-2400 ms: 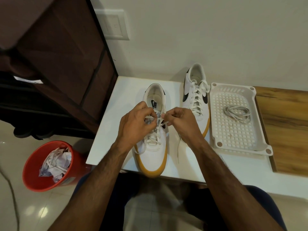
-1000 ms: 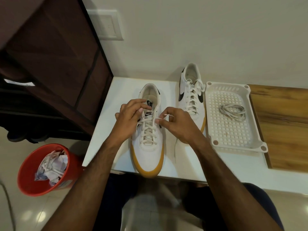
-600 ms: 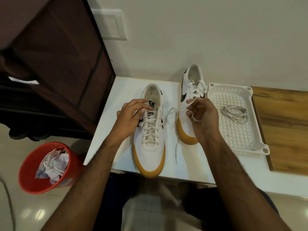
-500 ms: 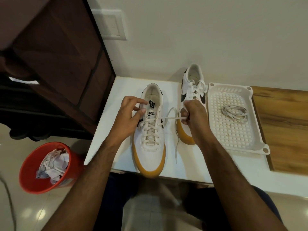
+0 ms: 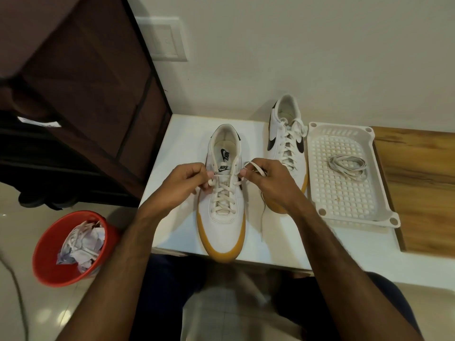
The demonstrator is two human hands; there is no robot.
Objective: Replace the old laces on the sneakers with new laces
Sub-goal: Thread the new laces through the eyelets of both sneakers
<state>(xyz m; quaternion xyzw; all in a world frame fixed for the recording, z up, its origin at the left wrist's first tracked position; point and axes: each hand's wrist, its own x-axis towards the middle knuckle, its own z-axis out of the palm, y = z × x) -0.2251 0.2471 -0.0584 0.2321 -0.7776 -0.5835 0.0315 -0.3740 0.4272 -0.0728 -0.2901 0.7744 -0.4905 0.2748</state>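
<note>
A white sneaker with a tan sole (image 5: 222, 217) stands toe toward me on the white table (image 5: 182, 134), its lace (image 5: 222, 193) crossed up the eyelets. My left hand (image 5: 183, 183) pinches the lace end at the shoe's upper left eyelets. My right hand (image 5: 273, 183) grips the other lace end, which loops over its fingers at the upper right eyelets. A loose tail hangs down beside the shoe. A second laced sneaker (image 5: 286, 146) stands behind my right hand. A coiled grey-white lace (image 5: 348, 166) lies in the white perforated tray (image 5: 317, 183).
A red bin (image 5: 49, 254) with crumpled paper and laces sits on the floor at the left. A dark brown cabinet (image 5: 81, 77) rises left of the table. A wooden surface (image 5: 418, 188) adjoins the tray on the right. The wall stands behind.
My right hand pulled the lace out sideways toward the second sneaker, then came back to the near shoe's top eyelets. My left hand shifted from the tongue to the lace end.
</note>
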